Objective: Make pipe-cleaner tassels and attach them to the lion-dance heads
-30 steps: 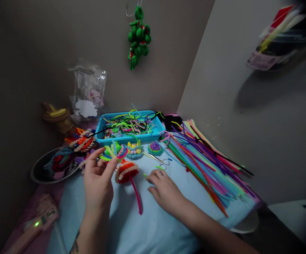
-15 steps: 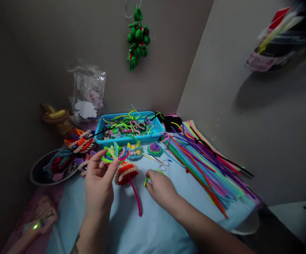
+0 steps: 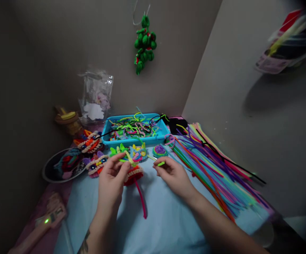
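In the head view, the left hand (image 3: 112, 179) is pinching an already gathered bundle of multicoloured fuzzy stems (image 3: 130, 158) between thumb and fingertips, above the pale-blue cloth (image 3: 159, 215). The right hand (image 3: 175, 178) is clamping thumb and fingers on a short lime-green fuzzy strip (image 3: 161, 163), not yet touching the bundle. The bundle is showing yellow in front, pink and blue probably blending into the yellow-and-blue fuzzy figure (image 3: 141, 151) behind.
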Action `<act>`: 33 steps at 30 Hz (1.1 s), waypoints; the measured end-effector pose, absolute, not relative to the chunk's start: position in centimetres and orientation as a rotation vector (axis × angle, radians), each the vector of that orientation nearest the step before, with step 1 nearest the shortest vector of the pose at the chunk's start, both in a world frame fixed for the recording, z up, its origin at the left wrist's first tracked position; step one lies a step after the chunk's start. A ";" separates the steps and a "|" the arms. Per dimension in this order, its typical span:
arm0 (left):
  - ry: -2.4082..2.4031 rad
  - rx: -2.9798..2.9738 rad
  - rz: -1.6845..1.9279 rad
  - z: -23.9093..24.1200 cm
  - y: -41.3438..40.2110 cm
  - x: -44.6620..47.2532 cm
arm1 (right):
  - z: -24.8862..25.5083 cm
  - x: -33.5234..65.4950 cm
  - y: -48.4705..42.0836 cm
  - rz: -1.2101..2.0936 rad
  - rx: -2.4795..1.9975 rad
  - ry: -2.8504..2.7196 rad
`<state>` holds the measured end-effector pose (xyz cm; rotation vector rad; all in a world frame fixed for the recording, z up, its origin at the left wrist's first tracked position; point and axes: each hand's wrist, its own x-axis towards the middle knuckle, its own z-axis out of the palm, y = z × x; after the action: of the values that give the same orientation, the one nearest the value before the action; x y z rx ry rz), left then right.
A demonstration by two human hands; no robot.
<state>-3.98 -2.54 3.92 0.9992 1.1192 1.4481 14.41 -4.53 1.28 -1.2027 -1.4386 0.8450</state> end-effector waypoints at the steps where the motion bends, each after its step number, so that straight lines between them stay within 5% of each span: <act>1: 1.121 1.008 1.421 3.9 -2.6 -3.9 | 2.1 14.5 -4.2 0.806 -1.182 -1.504; 14: 1.506 1.497 1.443 3.4 -3.1 -4.1 | 1.2 12.4 -2.7 0.559 -1.122 -1.692; 33: 1.268 1.280 1.310 3.1 -3.1 -3.3 | 0.6 13.1 -3.8 0.376 -1.190 -1.868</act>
<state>-3.29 -3.12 3.11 1.2799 1.2682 1.3103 13.06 -3.80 0.62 -1.1896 -1.8682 0.3757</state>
